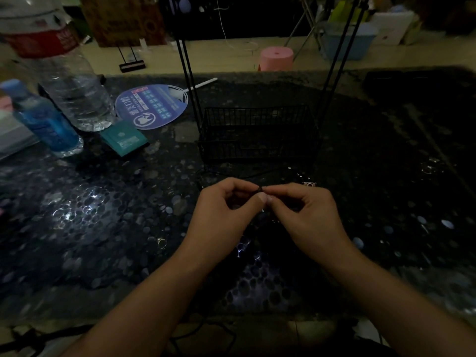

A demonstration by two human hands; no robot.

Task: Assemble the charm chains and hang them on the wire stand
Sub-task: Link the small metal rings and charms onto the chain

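A: Start with the big picture. What's on the dark, speckled glossy bench (103,228)?

B: The tall black wire stand (257,132) with a basket base sits just beyond the hands, its thin uprights rising out of view. Off to the left are a large clear plastic water bottle (67,81), a small blue bottle (43,119), a round blue printed paper fan (152,106) and a teal flat packet (123,137).

A: And the hands?

B: The left hand (226,210) and right hand (306,212) meet over the bench in front of the stand. Each has thumb and forefinger pinched tight on a small dark chain piece (260,189), with the other fingers loosely curled. A tiny pale charm (309,184) lies on the bench just beyond the right hand.

A: What step would you say this is?

B: Probably joining or closing a link; it's too dim and small to be sure which part is which.

A: How to do it well?

B: I'd keep both pinches close to the join, so the piece can't twist. Move only one hand while the other braces. Work low over the bench, because a dropped link would be lost against that dark pattern.
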